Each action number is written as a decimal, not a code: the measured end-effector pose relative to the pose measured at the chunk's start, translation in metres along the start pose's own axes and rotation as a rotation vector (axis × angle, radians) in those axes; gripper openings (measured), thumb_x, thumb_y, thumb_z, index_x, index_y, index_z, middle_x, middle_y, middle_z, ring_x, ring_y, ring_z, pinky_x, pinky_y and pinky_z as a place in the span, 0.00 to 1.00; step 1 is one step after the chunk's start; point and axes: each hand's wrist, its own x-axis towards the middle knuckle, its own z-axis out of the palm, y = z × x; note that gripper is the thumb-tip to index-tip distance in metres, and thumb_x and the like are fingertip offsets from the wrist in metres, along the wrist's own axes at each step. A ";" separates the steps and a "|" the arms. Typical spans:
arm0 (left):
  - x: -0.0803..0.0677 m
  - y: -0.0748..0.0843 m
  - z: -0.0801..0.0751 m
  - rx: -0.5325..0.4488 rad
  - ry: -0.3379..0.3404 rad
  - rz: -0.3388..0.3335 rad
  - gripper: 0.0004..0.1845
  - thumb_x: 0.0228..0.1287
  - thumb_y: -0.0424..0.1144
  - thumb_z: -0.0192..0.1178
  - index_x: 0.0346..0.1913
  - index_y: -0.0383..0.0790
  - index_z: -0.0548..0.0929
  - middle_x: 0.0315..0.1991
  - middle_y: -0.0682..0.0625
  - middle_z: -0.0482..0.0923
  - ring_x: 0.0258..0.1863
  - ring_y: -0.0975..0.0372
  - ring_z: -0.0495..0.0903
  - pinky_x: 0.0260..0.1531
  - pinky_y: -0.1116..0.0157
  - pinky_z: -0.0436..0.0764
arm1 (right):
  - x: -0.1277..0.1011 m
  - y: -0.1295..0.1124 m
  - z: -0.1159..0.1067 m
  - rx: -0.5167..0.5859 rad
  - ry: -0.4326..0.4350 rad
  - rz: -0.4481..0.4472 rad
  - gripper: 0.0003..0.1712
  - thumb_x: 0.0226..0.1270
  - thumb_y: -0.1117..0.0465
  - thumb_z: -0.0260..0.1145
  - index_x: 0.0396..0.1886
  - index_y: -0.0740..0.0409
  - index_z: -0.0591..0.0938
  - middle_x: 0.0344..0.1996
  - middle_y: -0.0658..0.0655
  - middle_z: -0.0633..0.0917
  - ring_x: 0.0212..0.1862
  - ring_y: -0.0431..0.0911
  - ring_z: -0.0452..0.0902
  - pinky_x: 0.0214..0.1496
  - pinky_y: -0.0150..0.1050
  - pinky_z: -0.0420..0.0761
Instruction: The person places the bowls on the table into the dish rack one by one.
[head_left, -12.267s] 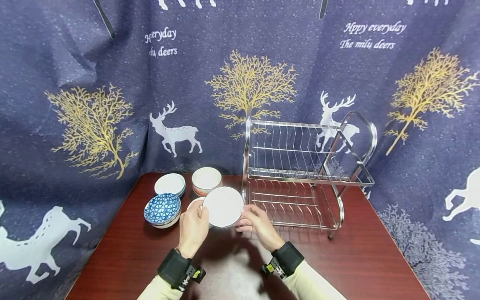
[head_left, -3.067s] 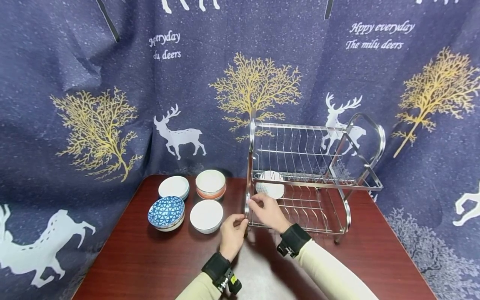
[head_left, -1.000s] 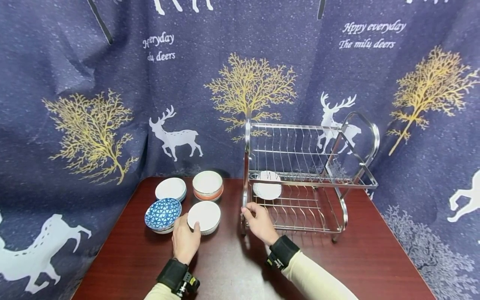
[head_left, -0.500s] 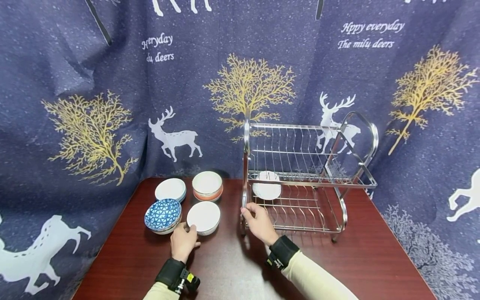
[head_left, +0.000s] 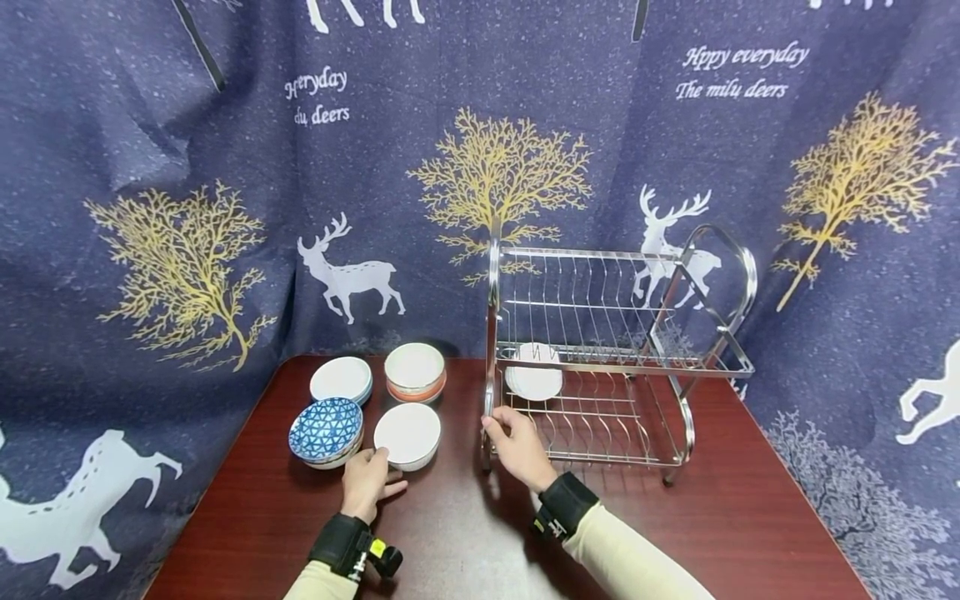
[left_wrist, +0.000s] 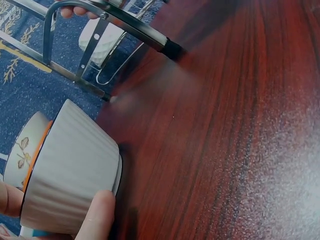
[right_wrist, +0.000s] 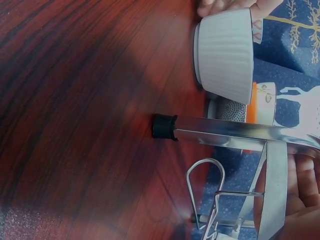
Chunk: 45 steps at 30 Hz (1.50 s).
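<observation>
Our left hand [head_left: 367,485] grips the white ribbed bowl [head_left: 407,434]; right hand [head_left: 516,446] clamped on the dish rack [head_left: 491,333] post.

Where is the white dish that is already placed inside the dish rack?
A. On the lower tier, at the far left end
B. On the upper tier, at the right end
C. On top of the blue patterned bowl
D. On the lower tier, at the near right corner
A: the white dish stands on the lower tier of the dish rack, at its far left end, under the upper tier.
</observation>
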 end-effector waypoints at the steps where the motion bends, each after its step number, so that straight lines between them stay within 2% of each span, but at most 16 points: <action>1: 0.000 0.000 0.000 -0.004 0.003 0.003 0.20 0.68 0.35 0.43 0.53 0.18 0.69 0.35 0.32 0.77 0.32 0.49 0.84 0.28 0.57 0.84 | 0.000 0.000 0.000 0.001 0.001 0.004 0.07 0.69 0.62 0.61 0.30 0.55 0.80 0.25 0.46 0.80 0.27 0.39 0.73 0.31 0.33 0.74; 6: 0.002 0.001 0.000 0.009 0.005 0.021 0.23 0.69 0.34 0.43 0.58 0.15 0.65 0.31 0.33 0.80 0.25 0.53 0.84 0.27 0.58 0.84 | 0.000 0.001 0.001 0.018 0.003 0.014 0.07 0.69 0.60 0.61 0.31 0.56 0.80 0.25 0.48 0.80 0.26 0.38 0.72 0.30 0.31 0.73; 12: 0.003 0.002 0.000 0.029 0.004 0.034 0.25 0.69 0.34 0.42 0.61 0.15 0.62 0.32 0.31 0.81 0.24 0.52 0.85 0.27 0.59 0.84 | 0.000 0.003 0.001 0.024 0.007 0.008 0.08 0.69 0.59 0.61 0.30 0.57 0.81 0.23 0.49 0.79 0.24 0.39 0.70 0.26 0.31 0.70; 22: 0.004 0.000 0.000 0.034 -0.003 0.061 0.23 0.69 0.33 0.42 0.57 0.14 0.66 0.24 0.34 0.82 0.21 0.53 0.84 0.26 0.59 0.84 | 0.000 0.004 0.000 -0.013 0.004 0.012 0.06 0.69 0.60 0.61 0.30 0.52 0.80 0.24 0.45 0.79 0.26 0.39 0.71 0.29 0.32 0.71; 32: 0.005 -0.003 0.000 0.075 0.032 0.103 0.20 0.69 0.34 0.43 0.53 0.18 0.72 0.23 0.38 0.82 0.20 0.54 0.84 0.25 0.59 0.84 | 0.000 0.004 0.001 0.050 0.012 -0.014 0.08 0.69 0.62 0.61 0.31 0.61 0.81 0.26 0.54 0.82 0.26 0.41 0.71 0.28 0.32 0.71; 39: 0.000 0.003 0.000 0.062 0.005 0.110 0.20 0.68 0.33 0.42 0.52 0.16 0.72 0.24 0.36 0.82 0.22 0.53 0.85 0.27 0.56 0.84 | 0.000 0.001 0.001 0.016 0.015 -0.013 0.07 0.68 0.64 0.62 0.29 0.55 0.79 0.24 0.46 0.78 0.26 0.37 0.70 0.30 0.30 0.71; 45: -0.007 0.008 0.000 0.042 -0.025 0.107 0.20 0.68 0.32 0.42 0.51 0.15 0.72 0.25 0.35 0.82 0.22 0.52 0.85 0.27 0.57 0.84 | -0.002 -0.020 -0.004 0.023 0.011 -0.008 0.06 0.67 0.69 0.61 0.29 0.64 0.79 0.23 0.54 0.78 0.25 0.40 0.70 0.29 0.32 0.72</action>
